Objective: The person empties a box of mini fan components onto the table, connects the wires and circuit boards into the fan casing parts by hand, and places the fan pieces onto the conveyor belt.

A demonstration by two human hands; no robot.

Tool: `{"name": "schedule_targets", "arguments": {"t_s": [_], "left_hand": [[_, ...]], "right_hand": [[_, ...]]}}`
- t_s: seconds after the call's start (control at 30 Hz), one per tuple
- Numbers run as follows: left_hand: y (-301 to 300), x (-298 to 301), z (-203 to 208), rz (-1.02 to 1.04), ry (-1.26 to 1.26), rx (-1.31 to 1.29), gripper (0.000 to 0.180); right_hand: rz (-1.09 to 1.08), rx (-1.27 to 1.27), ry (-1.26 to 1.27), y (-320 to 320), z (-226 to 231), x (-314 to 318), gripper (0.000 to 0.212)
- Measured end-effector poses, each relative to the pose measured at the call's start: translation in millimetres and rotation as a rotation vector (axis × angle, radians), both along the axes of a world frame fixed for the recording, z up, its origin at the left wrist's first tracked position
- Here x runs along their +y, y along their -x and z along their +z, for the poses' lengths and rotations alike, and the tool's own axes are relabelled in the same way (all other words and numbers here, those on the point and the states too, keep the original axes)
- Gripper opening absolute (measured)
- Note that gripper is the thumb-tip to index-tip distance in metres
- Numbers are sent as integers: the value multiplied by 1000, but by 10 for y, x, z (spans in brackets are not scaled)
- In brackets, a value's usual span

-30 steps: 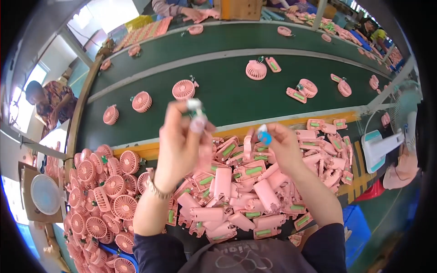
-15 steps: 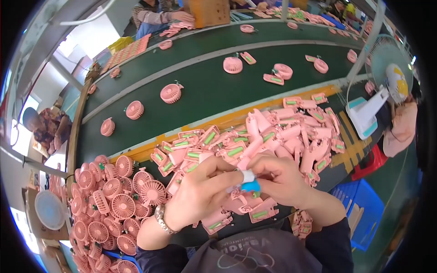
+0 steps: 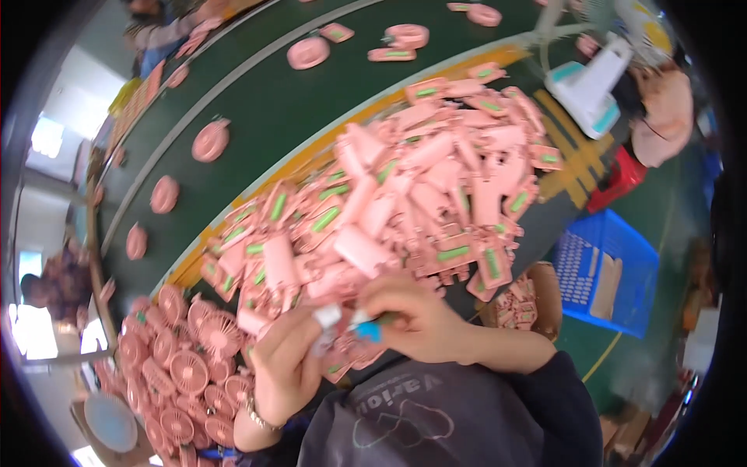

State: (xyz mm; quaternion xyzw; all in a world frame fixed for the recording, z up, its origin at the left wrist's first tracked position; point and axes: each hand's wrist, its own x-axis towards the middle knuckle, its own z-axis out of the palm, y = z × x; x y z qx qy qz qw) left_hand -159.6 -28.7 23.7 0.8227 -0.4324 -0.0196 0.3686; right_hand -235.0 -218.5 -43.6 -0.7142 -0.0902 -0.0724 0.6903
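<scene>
My left hand (image 3: 286,359), with a metal watch at its wrist, is closed, its fingers curled and a white wrap-like piece (image 3: 327,315) at the fingertips. Close to its right, my right hand (image 3: 416,317) is closed in a pinch, a small bright-blue piece (image 3: 368,331) at its fingertips. Blur hides what either hand holds. Just below and between the hands lie pink plastic parts (image 3: 354,352). Beyond them spreads a heap of pink handle shells (image 3: 362,245), several with green strips inside.
Round pink fan heads (image 3: 189,372) are piled at the left. A green conveyor belt (image 3: 272,117) carries more pink parts. At the right are a blue crate (image 3: 611,272), a carton of pink parts (image 3: 545,292), a red stool (image 3: 618,180) and a white fan base (image 3: 587,86).
The view has turned and shifted, so the heap shows lower and further left. My hands have moved apart, the white piece staying by the left hand and the blue piece by the right.
</scene>
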Motion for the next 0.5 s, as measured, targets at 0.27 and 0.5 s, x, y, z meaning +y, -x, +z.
{"name": "schedule_targets", "arguments": {"t_s": [0.27, 0.5], "left_hand": [[114, -84, -69, 89, 185, 471, 27], [106, -39, -89, 35, 189, 449, 25]], "right_hand": [[-131, -196, 292, 6, 291, -104, 22], [-120, -255, 478, -38, 444, -167, 23]]}}
